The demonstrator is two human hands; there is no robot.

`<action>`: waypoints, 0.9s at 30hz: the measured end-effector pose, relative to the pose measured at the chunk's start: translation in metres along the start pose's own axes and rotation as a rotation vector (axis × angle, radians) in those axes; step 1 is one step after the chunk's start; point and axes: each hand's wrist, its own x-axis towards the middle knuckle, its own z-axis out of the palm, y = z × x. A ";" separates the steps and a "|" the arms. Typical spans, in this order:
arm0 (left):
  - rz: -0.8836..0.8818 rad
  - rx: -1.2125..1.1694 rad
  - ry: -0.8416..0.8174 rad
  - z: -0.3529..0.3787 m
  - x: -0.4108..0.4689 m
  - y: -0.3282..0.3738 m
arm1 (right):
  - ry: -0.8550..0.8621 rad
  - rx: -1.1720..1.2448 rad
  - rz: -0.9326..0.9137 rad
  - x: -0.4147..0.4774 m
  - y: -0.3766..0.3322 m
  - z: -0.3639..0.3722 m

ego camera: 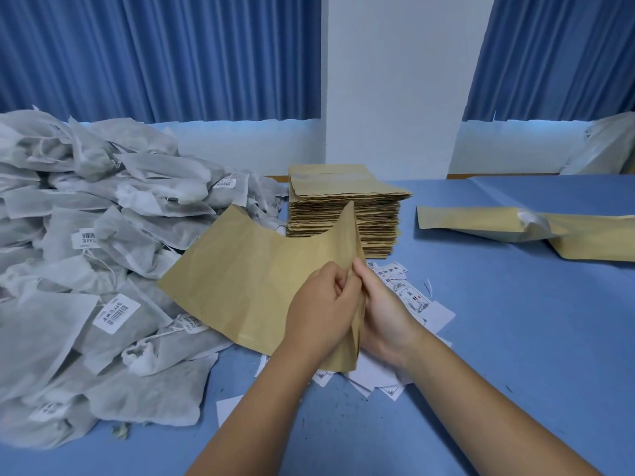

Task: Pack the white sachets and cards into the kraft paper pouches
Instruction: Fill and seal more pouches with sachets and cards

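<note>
- Our left hand (319, 310) and right hand (385, 304) both pinch one flat kraft pouch (254, 290) at its edge.
- Few packed pouches (481, 221) lie aside; most sachets (86, 269) wait.

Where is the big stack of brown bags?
In the head view, the stack stands centre, just right of the sachet pile, behind the held pouch.

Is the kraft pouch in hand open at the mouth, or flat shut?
Apparently flat shut: the kraft pouch bows as one thin sheet, left hand and right hand pinching its right edge; no gap shows.
</note>
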 end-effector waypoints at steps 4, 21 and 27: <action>0.090 0.067 0.011 0.002 0.001 -0.002 | 0.240 -0.499 -0.179 -0.001 -0.003 -0.003; 0.064 -0.103 0.021 -0.003 -0.005 0.005 | 0.277 -0.711 -0.299 -0.004 -0.023 -0.017; 0.270 0.015 0.171 -0.006 -0.008 0.006 | 0.087 -0.536 -0.076 -0.009 -0.029 -0.020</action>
